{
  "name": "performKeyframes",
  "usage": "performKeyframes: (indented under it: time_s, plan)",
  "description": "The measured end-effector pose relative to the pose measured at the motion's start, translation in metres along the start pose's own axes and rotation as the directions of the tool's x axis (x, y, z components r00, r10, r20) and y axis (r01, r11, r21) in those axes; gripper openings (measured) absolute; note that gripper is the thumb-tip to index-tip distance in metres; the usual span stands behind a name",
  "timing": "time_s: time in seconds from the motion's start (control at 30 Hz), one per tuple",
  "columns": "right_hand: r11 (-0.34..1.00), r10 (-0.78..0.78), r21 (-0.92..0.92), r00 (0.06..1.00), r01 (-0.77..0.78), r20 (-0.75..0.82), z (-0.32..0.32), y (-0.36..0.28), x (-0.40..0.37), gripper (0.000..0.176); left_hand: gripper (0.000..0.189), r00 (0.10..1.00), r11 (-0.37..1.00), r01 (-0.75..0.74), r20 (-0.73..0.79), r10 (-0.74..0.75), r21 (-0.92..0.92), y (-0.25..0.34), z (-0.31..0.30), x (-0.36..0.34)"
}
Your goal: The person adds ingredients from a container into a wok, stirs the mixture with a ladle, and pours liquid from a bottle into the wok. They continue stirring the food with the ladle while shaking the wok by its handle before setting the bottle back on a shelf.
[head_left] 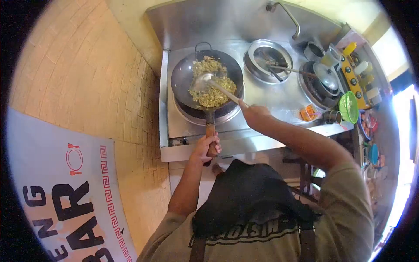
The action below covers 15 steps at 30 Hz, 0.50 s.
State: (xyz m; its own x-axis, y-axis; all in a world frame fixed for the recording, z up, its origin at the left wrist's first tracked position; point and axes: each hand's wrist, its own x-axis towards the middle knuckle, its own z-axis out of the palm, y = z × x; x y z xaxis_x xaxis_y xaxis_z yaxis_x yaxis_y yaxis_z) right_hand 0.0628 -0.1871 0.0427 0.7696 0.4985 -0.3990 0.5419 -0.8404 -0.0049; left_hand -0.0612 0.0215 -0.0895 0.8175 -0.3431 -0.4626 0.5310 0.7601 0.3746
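Note:
My left hand (207,147) is wrapped around the wooden handle (211,132) of a large dark wok (182,83), which sits over a burner at the left of the steel stove. Fried rice (214,94), yellowish with brown bits, lies in the wok's middle and right side. The long pale handle of a metal wok ladle (227,93) is gripped in my right hand (252,114). Its shiny bowl (202,82) is down in the wok, at the left edge of the rice.
Right of the wok, a metal ring pot (285,51) holds dark utensils. Farther right are a lidded dark pan (312,94), a green basket (348,107), an orange-filled container (309,113) and bottles (363,67). A faucet (297,26) hangs at the back; a brick wall (109,56) stands left.

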Motion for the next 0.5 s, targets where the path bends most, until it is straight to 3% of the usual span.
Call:
performKeyframes:
  time_s: [0.13, 0.2, 0.3, 0.37, 0.5]
  plan:
    - [0.982, 0.0, -0.188, 0.999, 0.007, 0.037, -0.049, 0.037, -0.053, 0.059, 0.019, 0.995, 0.996, -0.049, -0.091, 0.043, -0.069, -0.022, 0.085, -0.034]
    - [0.933, -0.012, -0.36, 0.997, -0.016, -0.075, -0.062, 0.068, -0.052, 0.059, 0.016, 0.995, 0.998, -0.043, -0.088, 0.038, -0.055, -0.028, 0.101, -0.045]
    - [0.918, -0.044, -0.396, 0.987, -0.02, -0.152, -0.115, 0.078, -0.082, 0.055, 0.011, 0.995, 0.996, -0.087, 0.051, 0.088, -0.027, -0.017, 0.064, -0.016]
    - [0.881, -0.092, -0.472, 0.979, -0.005, -0.182, -0.143, 0.082, -0.097, 0.055, 0.01, 0.997, 0.998, -0.061, 0.033, 0.062, -0.03, -0.023, 0.049, -0.005]
    - [0.854, -0.008, -0.519, 0.999, -0.016, -0.045, -0.14, 0.051, -0.112, 0.048, 0.015, 0.997, 0.996, -0.05, 0.049, 0.054, -0.073, -0.016, 0.038, -0.002]
